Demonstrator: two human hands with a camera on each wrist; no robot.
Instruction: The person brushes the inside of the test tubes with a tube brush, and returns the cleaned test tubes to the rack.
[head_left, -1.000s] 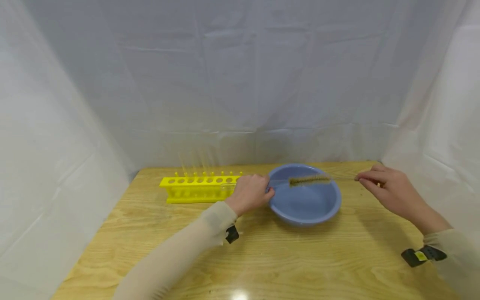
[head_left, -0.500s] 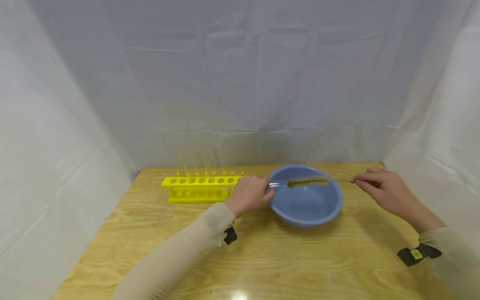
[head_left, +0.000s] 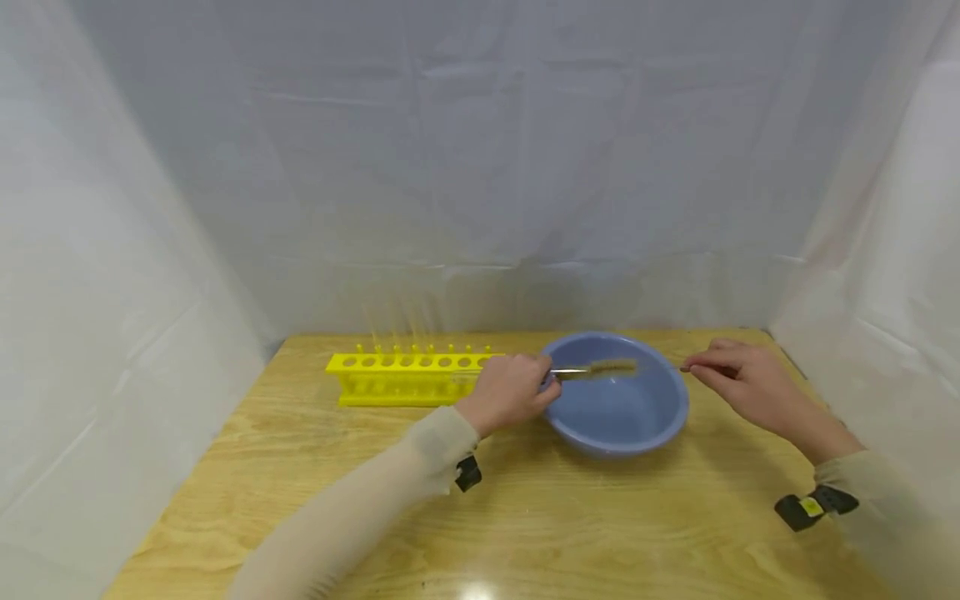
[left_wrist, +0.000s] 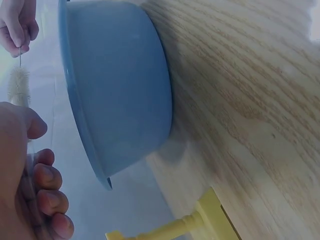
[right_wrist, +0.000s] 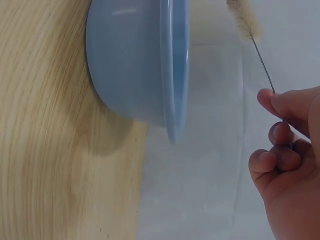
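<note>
In the head view my left hand (head_left: 510, 388) grips a clear glass test tube (left_wrist: 31, 187), held level beside the blue basin's rim. My right hand (head_left: 746, 387) pinches the thin twisted-wire handle of a test tube brush (head_left: 613, 367). The brush's tan bristles lie over the blue basin (head_left: 615, 417), their front end at the tube's mouth and partly inside it. In the right wrist view the wire (right_wrist: 263, 66) runs between thumb and forefinger, with the other fingers curled.
A yellow test tube rack (head_left: 405, 364) stands left of the basin, with several clear tubes (head_left: 408, 321) showing faintly behind its top. Everything stands on a wooden table (head_left: 525, 525), with white sheeting (head_left: 517, 167) at the back and sides.
My right hand has moved left, pushing the brush toward the tube, so its bristles now reach into the tube's mouth. My left hand keeps its grip and has shifted slightly right.
</note>
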